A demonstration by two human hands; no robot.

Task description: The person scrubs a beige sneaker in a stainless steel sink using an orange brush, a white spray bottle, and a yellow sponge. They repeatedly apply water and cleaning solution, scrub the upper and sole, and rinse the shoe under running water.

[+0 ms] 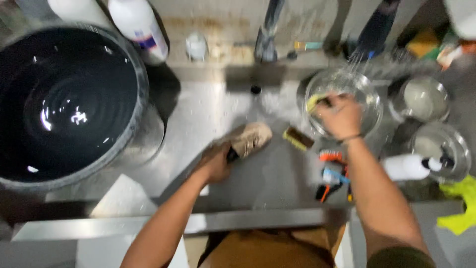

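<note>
A tan shoe (250, 138) lies on its side in the steel sink (218, 106). My left hand (215, 163) grips its heel end. My right hand (340, 116) reaches into a clear glass bowl (369, 99) at the sink's right and holds a yellow-green sponge (313, 101). A small scrub brush with a yellow edge (297, 138) lies on the sink floor between the shoe and the bowl. The picture is blurred by motion.
A big dark tub of water (64, 99) fills the left. A tap (267, 34) and white bottles (141, 27) stand at the back. Two steel bowls (425, 99), a white spray bottle (409, 167), several brushes (332, 173) and a yellow cloth (461, 208) sit at the right.
</note>
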